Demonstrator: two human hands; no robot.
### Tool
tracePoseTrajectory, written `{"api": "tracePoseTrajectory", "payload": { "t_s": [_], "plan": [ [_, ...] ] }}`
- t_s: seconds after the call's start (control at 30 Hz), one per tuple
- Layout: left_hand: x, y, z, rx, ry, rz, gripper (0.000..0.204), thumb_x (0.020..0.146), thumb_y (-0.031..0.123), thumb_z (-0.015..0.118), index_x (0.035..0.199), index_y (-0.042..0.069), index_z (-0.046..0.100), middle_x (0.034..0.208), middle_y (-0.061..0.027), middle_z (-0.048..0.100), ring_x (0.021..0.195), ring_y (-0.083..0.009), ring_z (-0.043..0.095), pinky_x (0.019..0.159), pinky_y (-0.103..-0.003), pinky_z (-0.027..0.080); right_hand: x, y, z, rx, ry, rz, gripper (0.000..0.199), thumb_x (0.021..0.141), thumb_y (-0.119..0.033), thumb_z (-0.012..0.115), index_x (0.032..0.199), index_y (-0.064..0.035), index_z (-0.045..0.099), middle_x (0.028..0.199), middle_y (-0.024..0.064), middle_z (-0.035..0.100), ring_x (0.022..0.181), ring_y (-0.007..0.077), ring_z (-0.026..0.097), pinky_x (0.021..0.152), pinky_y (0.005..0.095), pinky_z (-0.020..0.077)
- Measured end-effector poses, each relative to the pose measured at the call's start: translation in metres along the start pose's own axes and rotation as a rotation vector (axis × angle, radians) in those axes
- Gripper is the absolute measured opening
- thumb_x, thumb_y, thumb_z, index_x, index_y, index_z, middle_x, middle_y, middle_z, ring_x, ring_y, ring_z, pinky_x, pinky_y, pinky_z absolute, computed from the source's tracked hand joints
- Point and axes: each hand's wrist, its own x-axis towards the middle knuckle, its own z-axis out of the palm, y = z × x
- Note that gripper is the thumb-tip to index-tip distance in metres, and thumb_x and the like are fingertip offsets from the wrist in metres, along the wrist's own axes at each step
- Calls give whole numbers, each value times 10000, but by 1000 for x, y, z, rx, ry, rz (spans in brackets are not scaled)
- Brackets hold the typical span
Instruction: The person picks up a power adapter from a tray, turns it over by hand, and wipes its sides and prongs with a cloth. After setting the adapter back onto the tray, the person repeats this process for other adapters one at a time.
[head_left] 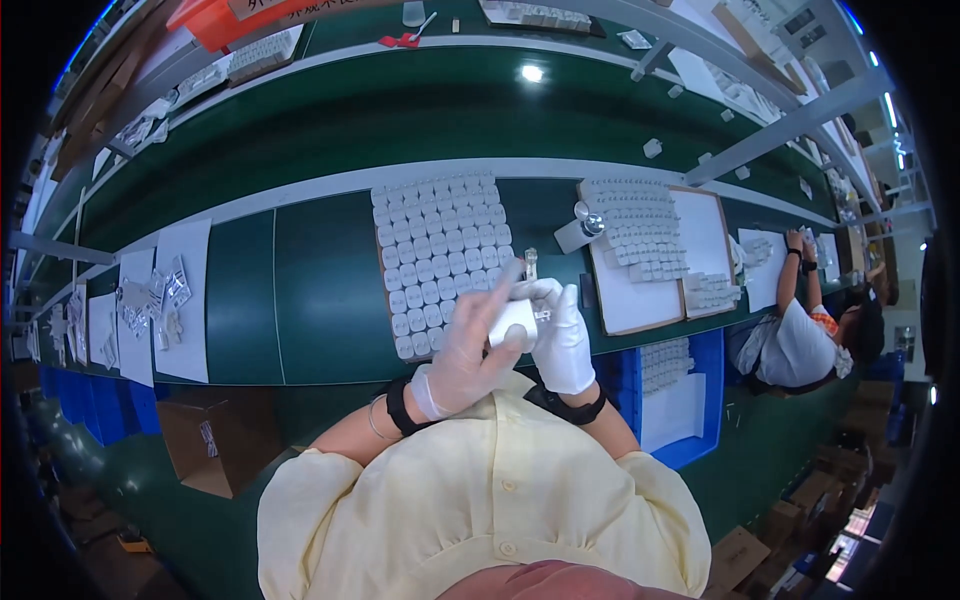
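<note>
In front of my chest, both hands hold a white power adapter (513,322) whose metal prongs point right. My left hand (462,350), in a thin translucent glove, is closed around its left side with the thumb across the front. My right hand (564,345), in a white glove, has its fingers curled at the prong side. Just past the fingertips shows a small pale piece with metal pins (530,262); whether it is held or rests on the table cannot be told. Behind my left hand, neat rows of white adapters (430,245) cover a board.
Right of my hands stand a dispenser bottle with a metal top (578,232) and a tray (630,329) of adapters. A blue bin (712,400) sits below. Bagged parts (155,300) lie at left over a cardboard box (222,435). Another person (795,340) works far right.
</note>
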Motion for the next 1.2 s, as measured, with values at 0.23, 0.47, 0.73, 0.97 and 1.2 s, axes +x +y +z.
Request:
{"api": "tracePoseTrajectory", "payload": {
  "t_s": [0.23,0.47,0.73,0.97,1.2],
  "plan": [
    [2,-6,-14,74,39,-24,727,754,46,771,1415,45,468,1144,-85,518,1016,-201,538,934,-304,436,-6,2,9,-412,0,-211,353,987,-318,555,1190,-28,556,1104,76,606,947,134,595,760,266,502],
    [4,-14,-12,51,126,57,728,693,51,823,1362,59,537,1087,-90,606,954,-199,581,858,-306,477,10,1,-9,-304,61,15,337,967,-269,594,1194,-24,553,1050,77,633,911,154,623,784,282,518],
    [26,-11,-30,89,27,-189,693,733,22,769,1376,78,519,1119,-90,609,965,-206,568,842,-302,480,36,-2,13,-653,-78,-320,294,974,-292,564,1101,-31,607,948,82,671,837,137,641,691,280,515],
    [37,-37,-42,57,378,-391,688,800,1,676,1437,92,431,1233,-97,557,1010,-193,535,863,-304,470,222,16,-35,-1026,102,-435,149,926,-141,582,934,-7,646,794,127,650,751,247,641,683,333,487],
    [-4,-67,-84,83,454,-547,444,858,15,632,1294,59,559,1096,-79,591,909,-143,547,761,-252,464,418,36,-117,-1600,451,-174,242,856,-128,584,1082,-100,669,1090,227,630,973,383,640,802,444,540]
  ]
}}
